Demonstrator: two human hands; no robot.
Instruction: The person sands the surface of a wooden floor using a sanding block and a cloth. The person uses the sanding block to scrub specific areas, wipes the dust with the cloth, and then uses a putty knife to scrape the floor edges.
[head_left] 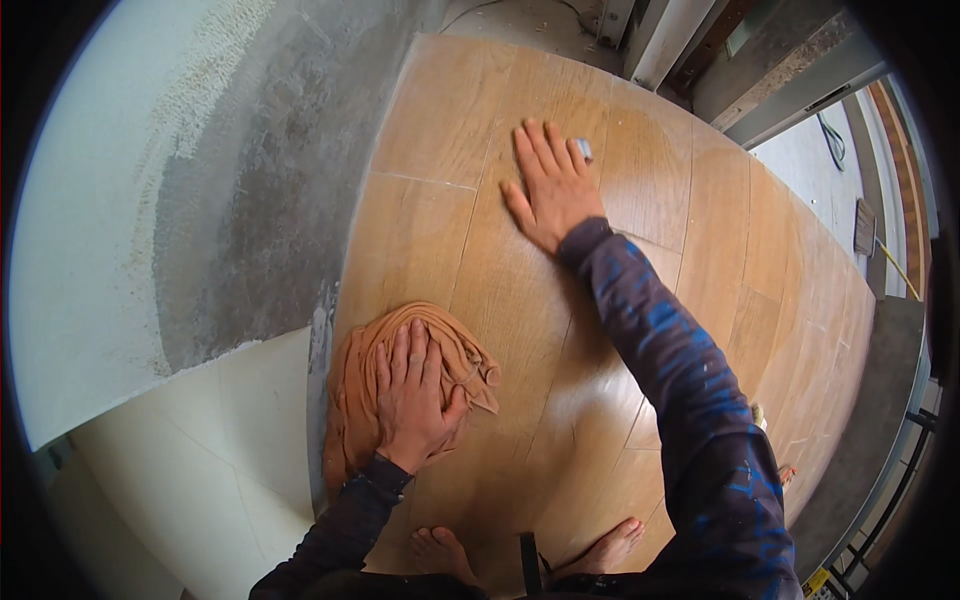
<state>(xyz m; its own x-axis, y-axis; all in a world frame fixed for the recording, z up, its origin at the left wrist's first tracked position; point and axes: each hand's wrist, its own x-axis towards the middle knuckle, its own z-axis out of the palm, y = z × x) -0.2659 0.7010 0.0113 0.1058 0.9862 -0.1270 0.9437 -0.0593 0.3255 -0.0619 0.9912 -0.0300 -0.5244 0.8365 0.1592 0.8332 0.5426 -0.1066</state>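
Wood-plank floor (pixel 520 290) before me, grey-patched wall (pixel 270 180) on the person's left. Brown cloth (pixel 455 345) bunched on floor beside wall. Hands well apart: right hand (pixel 558 195) palm-down on planks, fingers spread; left hand (pixel 410 410) flat on cloth. Small pale piece (pixel 584 149) by right little finger.

An orange-brown cloth (pixel 355 400) lies rumpled, its folds bunched at the right, along the left edge of the glossy wood-grain plank floor (pixel 520 300). Farther forward shows a small pale-grey piece (pixel 584 149), its kind hard to tell.
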